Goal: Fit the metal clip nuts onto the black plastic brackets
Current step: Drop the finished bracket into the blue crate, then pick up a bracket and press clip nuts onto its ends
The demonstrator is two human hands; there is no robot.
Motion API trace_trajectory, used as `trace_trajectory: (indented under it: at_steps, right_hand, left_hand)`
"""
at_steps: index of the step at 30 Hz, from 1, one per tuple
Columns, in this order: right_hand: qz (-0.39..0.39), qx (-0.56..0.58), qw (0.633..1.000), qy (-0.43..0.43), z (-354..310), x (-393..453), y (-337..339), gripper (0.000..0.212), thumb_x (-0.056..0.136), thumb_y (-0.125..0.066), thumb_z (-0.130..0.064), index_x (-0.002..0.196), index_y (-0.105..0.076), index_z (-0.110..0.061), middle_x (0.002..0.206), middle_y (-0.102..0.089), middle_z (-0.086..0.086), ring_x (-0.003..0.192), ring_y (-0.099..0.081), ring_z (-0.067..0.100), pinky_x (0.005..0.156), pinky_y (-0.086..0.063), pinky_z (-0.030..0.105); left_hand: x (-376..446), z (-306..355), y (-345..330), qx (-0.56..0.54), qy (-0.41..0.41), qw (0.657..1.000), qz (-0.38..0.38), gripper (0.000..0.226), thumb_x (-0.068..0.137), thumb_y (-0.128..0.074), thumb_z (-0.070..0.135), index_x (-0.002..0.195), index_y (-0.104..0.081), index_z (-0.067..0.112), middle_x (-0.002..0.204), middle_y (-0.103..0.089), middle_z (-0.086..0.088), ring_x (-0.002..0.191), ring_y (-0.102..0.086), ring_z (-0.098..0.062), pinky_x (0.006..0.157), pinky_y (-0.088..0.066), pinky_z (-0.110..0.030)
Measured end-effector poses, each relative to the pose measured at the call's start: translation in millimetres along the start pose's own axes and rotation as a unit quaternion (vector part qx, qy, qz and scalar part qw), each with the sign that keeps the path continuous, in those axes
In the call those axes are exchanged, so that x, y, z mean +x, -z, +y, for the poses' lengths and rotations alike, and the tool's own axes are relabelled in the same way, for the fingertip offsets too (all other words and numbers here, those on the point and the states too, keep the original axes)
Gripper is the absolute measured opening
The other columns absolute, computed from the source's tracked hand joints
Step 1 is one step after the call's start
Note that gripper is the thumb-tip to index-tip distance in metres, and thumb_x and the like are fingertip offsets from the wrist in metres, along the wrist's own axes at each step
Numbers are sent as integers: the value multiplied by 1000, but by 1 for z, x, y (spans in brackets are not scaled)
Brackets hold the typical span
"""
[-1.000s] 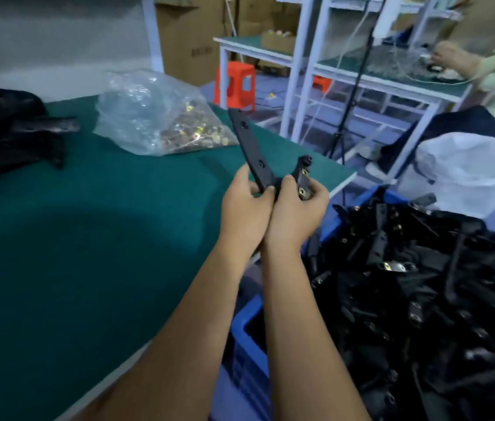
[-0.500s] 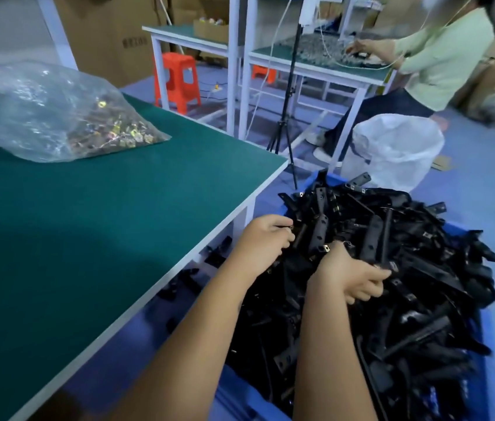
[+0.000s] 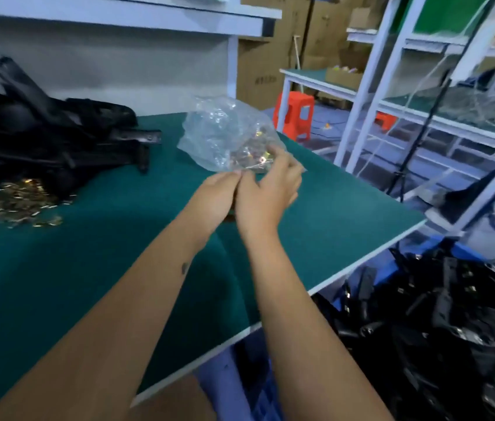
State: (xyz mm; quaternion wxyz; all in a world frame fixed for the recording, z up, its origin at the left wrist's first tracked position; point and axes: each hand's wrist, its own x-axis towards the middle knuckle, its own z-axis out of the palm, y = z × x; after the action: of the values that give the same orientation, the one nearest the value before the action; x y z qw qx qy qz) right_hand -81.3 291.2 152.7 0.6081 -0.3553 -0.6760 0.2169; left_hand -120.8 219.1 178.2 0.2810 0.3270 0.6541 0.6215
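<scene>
Both hands, half a second earlier down in the bin of brackets (image 3: 440, 329), now met at the clip bag (image 3: 228, 138): left hand (image 3: 219, 196) and right hand (image 3: 266, 189) pinching its near edge, fetching more clips.

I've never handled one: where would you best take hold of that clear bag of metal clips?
Probably the crumpled empty top of the bag, from above: the clips sag in its near corner, so the slack film there bunches easily in the fingers.
</scene>
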Motion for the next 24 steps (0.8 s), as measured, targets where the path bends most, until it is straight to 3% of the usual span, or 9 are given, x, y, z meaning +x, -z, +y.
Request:
trace_trajectory:
  at_steps: [2,3,8,12,15,18,20,22,24]
  right_hand:
    - [-185,15,981,-53,-16,-11,-33,45,84,-59,-6,129,-54,-11,127,-51,13,114,-40,18,92,-30,27]
    - [-246,20,968,-37,-30,-20,-52,46,85,-59,-9,130,-53,-13,129,-50,10,119,-42,22,99,-32,33]
    - [-395,41,918,2,-89,-69,-121,43,88,-55,-18,130,-49,-19,128,-46,6,118,-44,25,103,-32,38]
    - [-446,42,894,-18,-102,-98,-157,41,90,-52,-20,130,-48,-24,128,-44,3,115,-45,24,102,-38,43]
    - [-468,66,879,-60,-98,-113,-176,61,91,-50,-20,144,-29,-43,130,-43,-3,115,-46,24,97,-41,45]
    - [-478,87,873,-40,-97,-113,-189,76,91,-49,-21,142,-10,-62,114,-41,-8,94,-50,18,94,-43,45]
    - [-470,47,879,64,-98,-112,-196,72,91,-50,-25,145,-15,-58,113,-41,-5,103,-48,21,91,-41,40]
    - [-433,-3,886,168,-97,-112,-205,57,93,-51,-35,144,-31,-53,137,-37,3,125,-35,24,102,-31,39]
    - [-428,-27,881,200,-96,-112,-214,43,95,-48,-45,138,-47,-48,157,-17,6,142,-16,26,113,-20,41]
  left_hand:
    - [-4,-7,48,34,19,996,76,29,98,-45,18,76,-63,22,57,-59,15,49,-55,1,55,-45,-19]
    - [-8,-11,73,47,26,993,108,29,98,-45,17,78,-64,23,62,-62,13,51,-57,1,57,-46,-21]
    - [-38,-37,184,21,77,965,250,25,102,-46,15,102,-71,12,89,-70,-3,74,-64,-15,67,-49,-26]
    - [-65,-56,244,-13,77,936,343,29,102,-47,9,85,-69,16,87,-67,-7,76,-62,-19,68,-51,-28]
    - [-72,-76,260,140,82,916,366,29,99,-44,7,89,-67,21,88,-66,2,75,-60,-17,70,-51,-30]
    - [-62,-85,257,258,109,890,361,26,92,-48,21,87,-66,38,81,-65,15,70,-60,-14,59,-45,-30]
    - [-51,-83,259,200,128,872,427,25,89,-46,24,85,-66,39,79,-66,16,65,-58,-12,58,-40,-28]
    - [-43,-82,263,122,131,841,510,28,90,-42,22,88,-65,37,75,-67,14,55,-53,-13,56,-38,-27]
    - [-40,-84,263,131,141,832,521,28,89,-40,23,88,-64,39,72,-66,13,51,-51,-13,54,-36,-27]
